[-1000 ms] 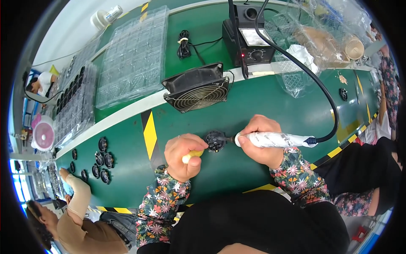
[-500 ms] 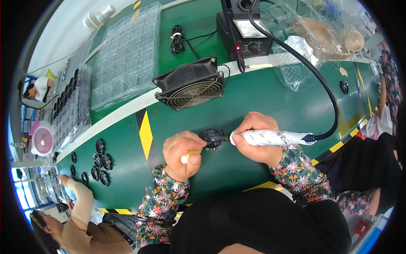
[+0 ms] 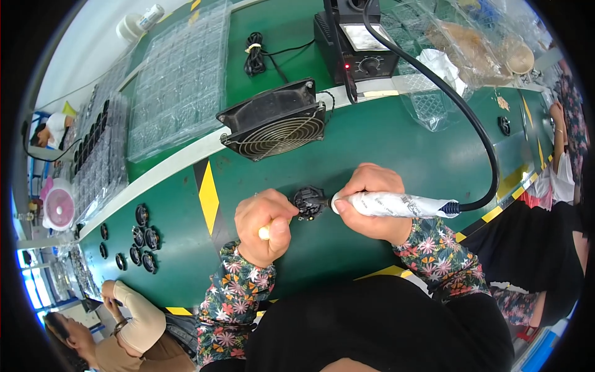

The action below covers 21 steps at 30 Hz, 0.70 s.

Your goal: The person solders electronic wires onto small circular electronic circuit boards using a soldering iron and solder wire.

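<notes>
My right hand (image 3: pixel 372 201) is closed round a soldering iron (image 3: pixel 396 205), its handle wrapped in white. A thick black cable runs from the handle's end. The iron's tip end points left at a round black part (image 3: pixel 310 202) lying on the green bench; whether it touches is hard to tell. My left hand (image 3: pixel 265 226) is closed on a small yellow stick with a pale end (image 3: pixel 265 232), mostly hidden by the fingers. Its fingertips are at the left edge of the round part.
Beyond my hands stands a black fan (image 3: pixel 277 119) with a wire guard. A black soldering station (image 3: pixel 356 49) is behind it. Several similar round parts (image 3: pixel 146 237) lie at left, near clear plastic trays (image 3: pixel 180 80). Co-workers sit on both sides; one (image 3: pixel 136 316) is at lower left.
My hands stay at the round part, with the view shifted slightly. The co-worker at lower left has drawn the forearm back from the bench edge.
</notes>
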Available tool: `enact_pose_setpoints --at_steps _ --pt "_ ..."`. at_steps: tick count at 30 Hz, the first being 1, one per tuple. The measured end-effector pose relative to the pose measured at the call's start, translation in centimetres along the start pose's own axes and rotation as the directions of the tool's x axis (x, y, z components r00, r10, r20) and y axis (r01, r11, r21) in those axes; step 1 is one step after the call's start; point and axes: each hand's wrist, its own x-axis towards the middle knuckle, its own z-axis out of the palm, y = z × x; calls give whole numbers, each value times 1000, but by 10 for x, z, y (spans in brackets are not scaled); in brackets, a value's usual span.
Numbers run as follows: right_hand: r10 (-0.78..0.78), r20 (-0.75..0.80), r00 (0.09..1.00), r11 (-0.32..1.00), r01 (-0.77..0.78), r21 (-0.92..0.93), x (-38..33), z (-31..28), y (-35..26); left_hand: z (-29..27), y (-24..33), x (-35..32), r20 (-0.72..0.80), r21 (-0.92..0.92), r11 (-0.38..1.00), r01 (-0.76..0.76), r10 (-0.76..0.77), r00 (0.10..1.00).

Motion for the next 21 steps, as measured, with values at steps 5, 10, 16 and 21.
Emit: enact_pose_setpoints --at_steps 5,10,16,21 --pt "-19 -10 1000 1000 19 -9 1 1 1 -1 0 2 33 38 999 5 -6 999" --pt "-7 -27 1000 1000 8 19 3 3 -2 1 -2 2 -27 -16 1000 -7 6 1000" --pt "-129 48 990 992 129 4 4 2 1 1 -3 2 -34 -15 1000 2 -2 999" --pt "-132 65 989 991 133 -2 4 1 0 1 -4 1 -34 -4 1000 2 -2 999"
